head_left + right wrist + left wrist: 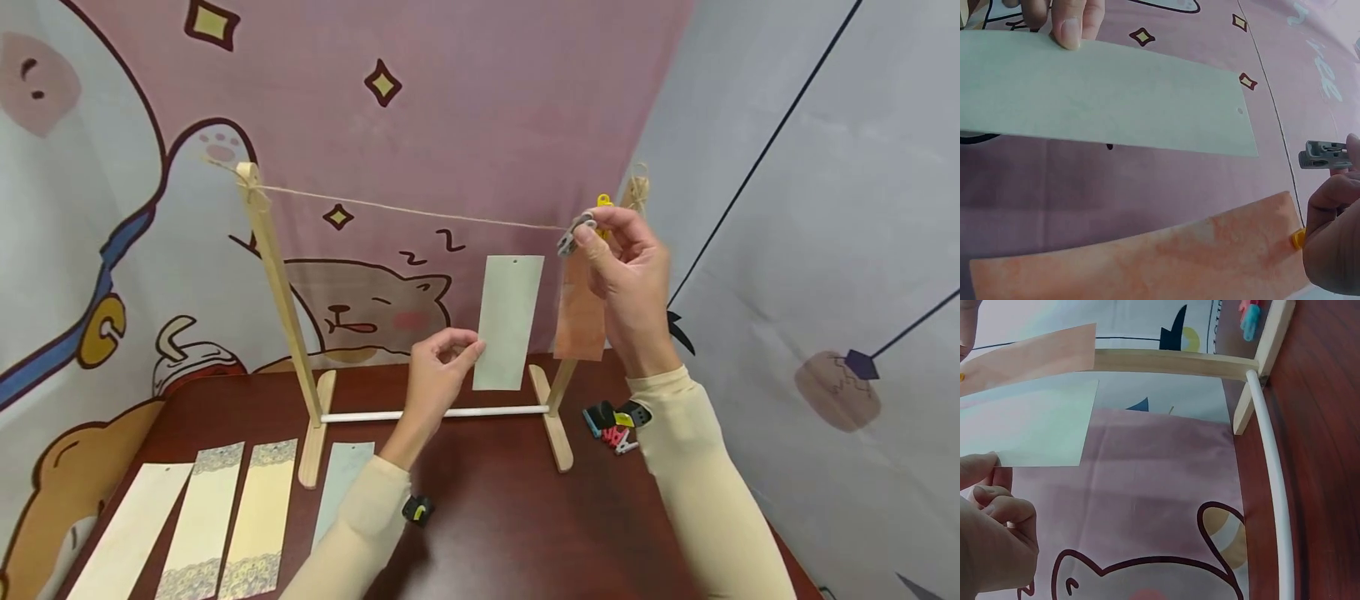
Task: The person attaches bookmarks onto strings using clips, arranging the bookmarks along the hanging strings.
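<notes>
My left hand (441,371) pinches the left edge of a pale green paper strip (510,321), which stands upright below the twine (405,210) with its punched hole at the top. In my right hand (633,271) a grey clothespin (576,235) is held between thumb and fingers, close to the twine. Behind that hand an orange paper strip (580,312) hangs from the twine by a yellow clothespin (604,202). In the right wrist view the grey clothespin (1322,154) is apart from the green strip (1104,97).
A wooden stand (279,292) with a white crossbar (360,417) carries the twine. Several paper strips lie at the table's left, among them a yellow patterned strip (258,517) and a pale blue strip (343,483). Coloured clothespins (615,437) lie by the right foot of the stand.
</notes>
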`<state>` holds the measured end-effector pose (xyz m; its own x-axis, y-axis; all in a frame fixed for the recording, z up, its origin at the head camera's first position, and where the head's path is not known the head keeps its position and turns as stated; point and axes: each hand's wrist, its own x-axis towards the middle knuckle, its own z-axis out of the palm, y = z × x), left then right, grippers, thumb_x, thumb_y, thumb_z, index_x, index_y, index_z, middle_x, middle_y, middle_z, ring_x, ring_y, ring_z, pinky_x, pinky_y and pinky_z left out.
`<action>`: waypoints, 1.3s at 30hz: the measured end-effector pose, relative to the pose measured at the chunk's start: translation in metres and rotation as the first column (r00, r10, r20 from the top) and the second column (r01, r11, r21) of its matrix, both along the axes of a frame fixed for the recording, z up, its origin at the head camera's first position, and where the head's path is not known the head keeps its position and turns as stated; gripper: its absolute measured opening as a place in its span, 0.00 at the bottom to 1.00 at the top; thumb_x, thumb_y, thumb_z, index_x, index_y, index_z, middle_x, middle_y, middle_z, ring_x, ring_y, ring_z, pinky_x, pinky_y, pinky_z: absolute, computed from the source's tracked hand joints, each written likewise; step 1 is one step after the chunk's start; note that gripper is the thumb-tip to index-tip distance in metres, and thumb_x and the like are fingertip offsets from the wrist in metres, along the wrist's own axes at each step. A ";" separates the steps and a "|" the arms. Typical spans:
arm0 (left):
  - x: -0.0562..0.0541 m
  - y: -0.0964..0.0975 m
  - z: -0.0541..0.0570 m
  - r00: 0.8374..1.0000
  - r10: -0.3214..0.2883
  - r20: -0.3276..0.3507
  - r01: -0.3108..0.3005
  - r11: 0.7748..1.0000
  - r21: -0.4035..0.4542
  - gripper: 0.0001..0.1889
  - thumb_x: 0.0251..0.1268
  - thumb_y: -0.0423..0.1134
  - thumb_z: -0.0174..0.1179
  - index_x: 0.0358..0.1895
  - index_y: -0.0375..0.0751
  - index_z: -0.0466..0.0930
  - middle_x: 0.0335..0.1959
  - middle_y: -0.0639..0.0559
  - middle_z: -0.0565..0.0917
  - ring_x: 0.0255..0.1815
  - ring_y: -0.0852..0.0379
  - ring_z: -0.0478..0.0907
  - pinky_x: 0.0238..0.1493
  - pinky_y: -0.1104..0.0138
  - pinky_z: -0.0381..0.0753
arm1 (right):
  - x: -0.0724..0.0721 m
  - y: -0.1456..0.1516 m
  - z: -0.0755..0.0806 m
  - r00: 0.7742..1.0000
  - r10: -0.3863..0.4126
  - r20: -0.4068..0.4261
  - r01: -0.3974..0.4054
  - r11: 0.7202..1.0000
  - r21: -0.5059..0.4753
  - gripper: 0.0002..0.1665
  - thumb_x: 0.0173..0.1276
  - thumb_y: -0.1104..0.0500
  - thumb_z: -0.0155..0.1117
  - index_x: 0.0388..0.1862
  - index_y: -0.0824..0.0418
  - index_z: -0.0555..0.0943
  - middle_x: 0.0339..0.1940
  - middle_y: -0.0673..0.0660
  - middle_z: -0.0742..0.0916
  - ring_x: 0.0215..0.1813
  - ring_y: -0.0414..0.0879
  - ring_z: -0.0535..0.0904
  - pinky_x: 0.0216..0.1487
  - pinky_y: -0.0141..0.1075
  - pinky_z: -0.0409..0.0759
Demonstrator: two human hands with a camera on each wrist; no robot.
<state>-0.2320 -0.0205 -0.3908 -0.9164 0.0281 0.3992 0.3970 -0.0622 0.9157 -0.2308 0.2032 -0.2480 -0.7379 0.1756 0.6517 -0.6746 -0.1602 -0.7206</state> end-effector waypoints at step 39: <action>-0.026 0.026 0.017 0.999 -0.043 -0.031 0.045 0.997 0.067 0.02 0.69 0.29 0.75 0.38 0.38 0.92 0.33 0.46 0.89 0.32 0.57 0.80 0.36 0.68 0.75 | -0.014 -0.025 0.032 0.921 -0.389 -0.007 0.368 0.864 0.344 0.12 0.68 0.59 0.83 0.48 0.62 0.93 0.39 0.52 0.91 0.37 0.43 0.80 0.33 0.30 0.75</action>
